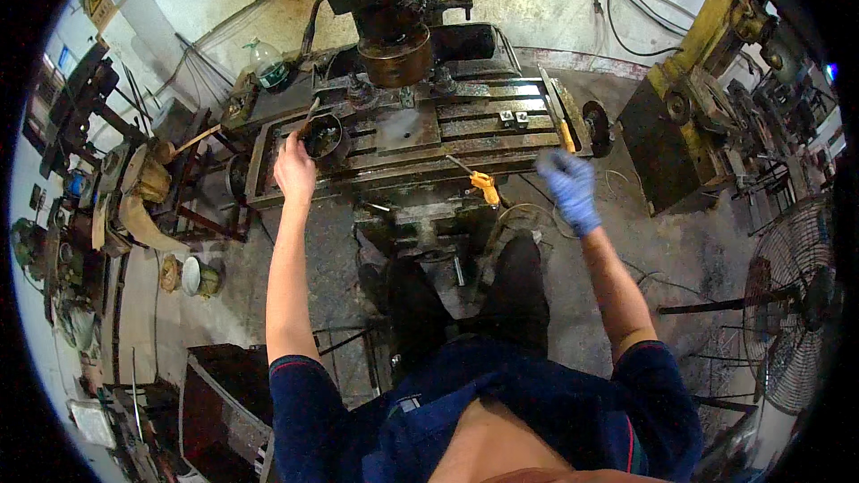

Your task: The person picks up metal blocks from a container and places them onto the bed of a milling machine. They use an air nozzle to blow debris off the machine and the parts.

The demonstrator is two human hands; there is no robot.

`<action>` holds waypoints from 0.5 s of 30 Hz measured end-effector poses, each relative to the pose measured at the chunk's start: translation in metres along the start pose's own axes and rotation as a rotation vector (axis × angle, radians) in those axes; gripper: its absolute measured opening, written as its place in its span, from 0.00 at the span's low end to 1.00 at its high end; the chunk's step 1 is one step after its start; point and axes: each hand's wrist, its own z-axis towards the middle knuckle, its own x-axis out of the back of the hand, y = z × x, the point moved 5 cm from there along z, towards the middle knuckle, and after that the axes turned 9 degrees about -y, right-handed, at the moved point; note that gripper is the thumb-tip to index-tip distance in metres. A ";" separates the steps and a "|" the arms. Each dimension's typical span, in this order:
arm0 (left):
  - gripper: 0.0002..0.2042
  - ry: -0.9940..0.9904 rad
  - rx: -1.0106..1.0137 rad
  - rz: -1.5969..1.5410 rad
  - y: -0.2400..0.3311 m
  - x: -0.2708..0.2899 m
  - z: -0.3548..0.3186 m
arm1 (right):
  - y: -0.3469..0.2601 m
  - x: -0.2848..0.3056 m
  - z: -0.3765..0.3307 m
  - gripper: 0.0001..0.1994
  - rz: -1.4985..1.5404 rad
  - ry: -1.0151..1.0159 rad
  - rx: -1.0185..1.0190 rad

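My bare left hand [295, 170] is at the near left of the machine table, fingers curled by the rim of a round dark pot [326, 138]. A thin stick-like handle [313, 109] rises beside those fingertips; what exactly they grip is hidden. In a blue glove, my right hand [571, 190] hovers off the table's near right corner, its fingers blurred. Between the hands, an orange air blow gun [484, 186] hangs at the table's front edge. Just beyond my right hand lies a long tool with a yellow handle [566, 136].
A milling machine's round cutter head [395, 55] hangs over the slotted table [380, 161]. Two small metal blocks [514, 118] sit on its right half. A handwheel [596, 127] sticks out there. A large fan [792, 304] stands right, an open metal bin [224, 411] lower left.
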 end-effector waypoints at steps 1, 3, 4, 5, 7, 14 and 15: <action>0.15 -0.029 0.011 0.038 -0.005 -0.003 0.001 | 0.033 -0.019 -0.004 0.16 0.075 -0.081 -0.046; 0.17 -0.301 0.077 0.076 -0.015 -0.016 -0.002 | 0.096 -0.056 -0.003 0.21 -0.006 -0.189 -0.214; 0.18 -0.437 0.112 0.097 -0.019 -0.022 -0.007 | 0.115 -0.067 -0.002 0.23 -0.191 -0.214 -0.267; 0.18 -0.442 0.105 0.089 -0.013 -0.021 -0.007 | 0.152 -0.075 0.007 0.22 -0.364 -0.277 -0.431; 0.20 -0.454 0.124 0.087 -0.016 -0.014 -0.018 | 0.146 -0.103 0.005 0.20 -0.016 -0.343 -0.467; 0.20 -0.314 0.107 -0.106 -0.043 0.017 -0.042 | 0.173 -0.149 0.015 0.13 0.207 -0.275 -0.331; 0.20 -0.287 0.105 -0.146 -0.047 0.022 -0.051 | 0.159 -0.153 0.013 0.12 0.134 -0.258 -0.371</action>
